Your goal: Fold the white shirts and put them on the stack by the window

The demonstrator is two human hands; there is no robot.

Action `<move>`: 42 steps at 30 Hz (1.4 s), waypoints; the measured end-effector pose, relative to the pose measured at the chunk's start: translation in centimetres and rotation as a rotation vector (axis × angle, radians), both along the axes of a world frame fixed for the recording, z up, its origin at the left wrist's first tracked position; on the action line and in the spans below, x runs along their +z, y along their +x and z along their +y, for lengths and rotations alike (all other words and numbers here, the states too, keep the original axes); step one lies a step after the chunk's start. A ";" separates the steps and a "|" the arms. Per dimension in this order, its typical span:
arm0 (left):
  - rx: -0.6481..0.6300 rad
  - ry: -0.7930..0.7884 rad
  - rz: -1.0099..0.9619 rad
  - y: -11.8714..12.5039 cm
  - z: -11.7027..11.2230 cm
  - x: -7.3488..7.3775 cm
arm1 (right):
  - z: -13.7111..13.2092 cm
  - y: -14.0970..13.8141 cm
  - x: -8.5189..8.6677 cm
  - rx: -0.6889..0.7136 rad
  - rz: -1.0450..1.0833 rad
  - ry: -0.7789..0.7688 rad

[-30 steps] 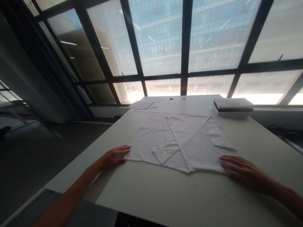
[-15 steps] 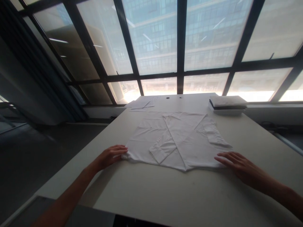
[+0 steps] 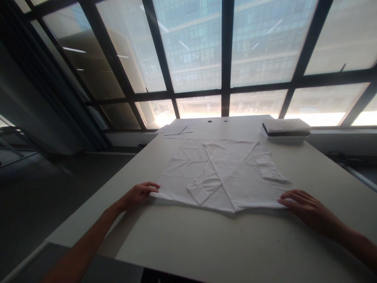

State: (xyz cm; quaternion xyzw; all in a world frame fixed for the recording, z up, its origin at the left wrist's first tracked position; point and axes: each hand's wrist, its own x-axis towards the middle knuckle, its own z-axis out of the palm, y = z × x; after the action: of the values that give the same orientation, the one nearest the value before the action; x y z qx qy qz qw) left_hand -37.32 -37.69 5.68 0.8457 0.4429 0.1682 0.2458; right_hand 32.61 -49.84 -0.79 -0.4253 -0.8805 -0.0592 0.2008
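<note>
A white shirt (image 3: 176, 179) lies spread on the white table (image 3: 188, 236), with its sleeves folded in over the body and one cuff near the middle. At its near left corner my left hand (image 3: 143, 190) pinches the hem between thumb and fingers. My right hand (image 3: 303, 202) grips the near right corner, fingers bent over the cloth and the thumb hidden. Between the two hands the near edge runs fairly straight, dipping slightly at a fold right of the middle.
Loose sheets of paper (image 3: 176, 129) lie at the table's far left. A stack of folders or papers (image 3: 285, 131) sits at the far right. Large dark-framed windows (image 3: 191, 51) rise behind the table, and a dark curtain (image 3: 50, 86) hangs on the left.
Both hands have closed on the near corners of the shirt. My right hand has moved slightly right, and the bunched left corner and near edge now look straighter.
</note>
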 end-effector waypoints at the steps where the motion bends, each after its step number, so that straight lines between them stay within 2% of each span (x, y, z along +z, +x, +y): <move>1: 0.011 -0.026 -0.017 0.2 -0.2 0.2 | 0.1 0.2 0.0 0.002 0.003 0.009; 7: 0.138 -0.159 -0.098 1.1 -0.9 1.7 | 0.3 0.9 0.1 -0.001 0.100 0.020; 10: 0.146 -0.197 -0.159 1.2 -1.1 2.4 | 0.6 1.0 0.3 -0.005 0.199 0.033; 12: 0.128 -0.196 -0.192 1.5 -1.0 2.6 | 0.9 1.0 0.6 -0.019 0.278 0.052; 15: 0.142 -0.113 -0.242 2.5 -0.2 2.7 | 1.7 1.0 1.5 -0.042 0.404 0.049; 19: 0.240 -0.009 -0.314 3.9 1.8 2.7 | 3.2 0.8 3.0 -0.120 0.541 -0.022; 24: 0.380 0.047 -0.481 5.4 5.9 2.3 | 5.8 0.7 4.3 -0.371 0.602 -0.065; 27: 0.438 0.061 -0.565 6.4 8.6 1.8 | 7.7 0.7 4.4 -0.503 0.643 -0.100; 32: 0.547 0.060 -0.622 7.8 12.3 0.5 | 10.8 0.9 3.8 -0.618 0.711 -0.181; 34: 0.601 0.022 -0.595 8.1 13.3 -0.2 | 11.8 1.0 3.2 -0.642 0.696 -0.208; 37: 0.631 -0.010 -0.433 8.3 14.5 -1.3 | 12.8 1.0 2.2 -0.661 0.660 -0.255; 42: 0.542 0.139 -0.096 8.0 15.6 -2.7 | 13.4 1.2 0.7 -0.694 0.619 -0.266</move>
State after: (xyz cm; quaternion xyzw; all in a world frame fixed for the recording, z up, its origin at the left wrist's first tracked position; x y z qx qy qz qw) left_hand -29.34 -22.05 3.02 0.7022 0.6282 0.2978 0.1539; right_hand 33.77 -36.44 -0.07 -0.7137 -0.5853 0.1198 0.3657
